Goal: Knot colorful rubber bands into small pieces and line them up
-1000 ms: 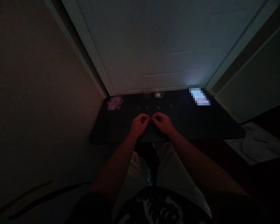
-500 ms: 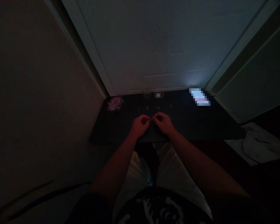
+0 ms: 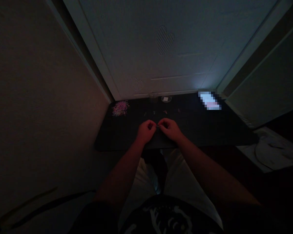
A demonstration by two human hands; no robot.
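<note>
Over the dark table, my left hand [image 3: 146, 131] and my right hand [image 3: 170, 128] meet, both pinched at the fingertips. A short, thin, pale strip [image 3: 157, 125] spans the small gap between them, gripped at each end; its exact kind is too small and dim to make out. Just beyond my fingers lie several tiny pieces in a loose row, among them a pinkish one [image 3: 165, 111] and a pale one [image 3: 154, 112]. At the table's far left is a heap of thin pink and whitish strips [image 3: 120, 108].
A small clear container [image 3: 153, 97] and a round dish [image 3: 169, 100] with a white square in it stand along the back of the black table [image 3: 210, 130]. A lit, blurred-out screen [image 3: 210, 100] is at the back right. A white panel with hearts [image 3: 164, 40] rises behind.
My right fingertips have shifted very slightly, and the pale strip between the hands shows more clearly. The pieces on the table have not moved.
</note>
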